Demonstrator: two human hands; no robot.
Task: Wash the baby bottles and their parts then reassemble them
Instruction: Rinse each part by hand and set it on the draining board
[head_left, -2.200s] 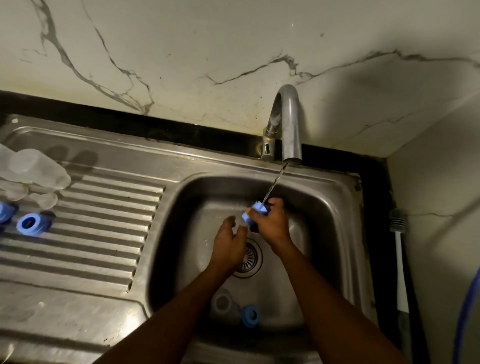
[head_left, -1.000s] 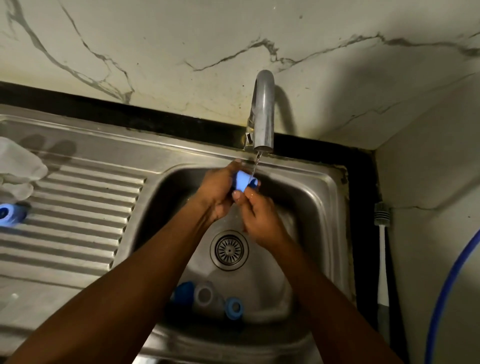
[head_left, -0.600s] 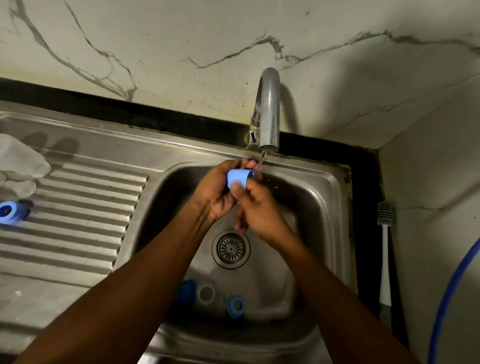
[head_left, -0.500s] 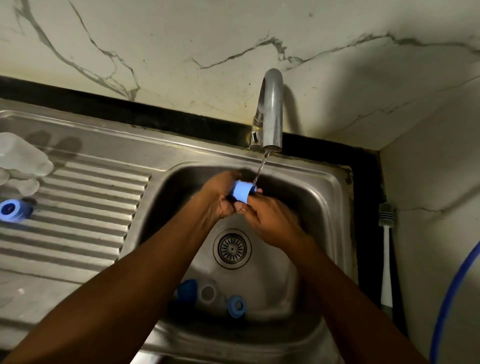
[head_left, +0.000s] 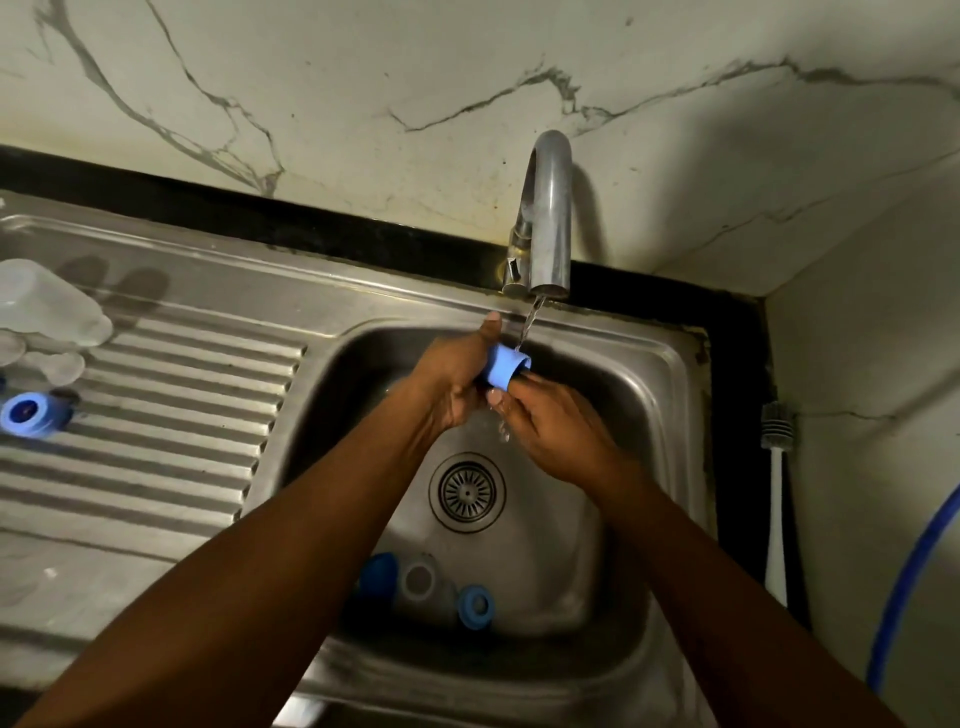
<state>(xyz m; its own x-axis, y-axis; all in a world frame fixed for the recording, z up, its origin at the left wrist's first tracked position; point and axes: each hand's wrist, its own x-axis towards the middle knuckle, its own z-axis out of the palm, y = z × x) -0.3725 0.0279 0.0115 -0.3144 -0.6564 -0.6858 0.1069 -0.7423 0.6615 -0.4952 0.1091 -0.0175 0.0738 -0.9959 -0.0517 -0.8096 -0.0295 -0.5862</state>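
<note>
We judge the washing partway done: clear bottles (head_left: 49, 306) and a blue ring (head_left: 28, 414) lie well left of the tap (head_left: 546, 218), apparently rinsed. Further parts (head_left: 422, 583) lie in the basin (head_left: 652, 415) well below it. Under the tap's stream (head_left: 530, 322), the left hand (head_left: 451, 382) grips a blue cap (head_left: 503, 368), fingers curled round it. The right hand (head_left: 551, 427) pinches its open rim. Reassembly is not begun.

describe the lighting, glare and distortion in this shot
Head view: dim, warm light; the near end of the sink is dark, parts there hard to read; soft glare on the faucet and draining board ridges; clear bottle parts cast shadows behind them; wide-angle bends the back rim; the blue cap reads sharp.
</note>
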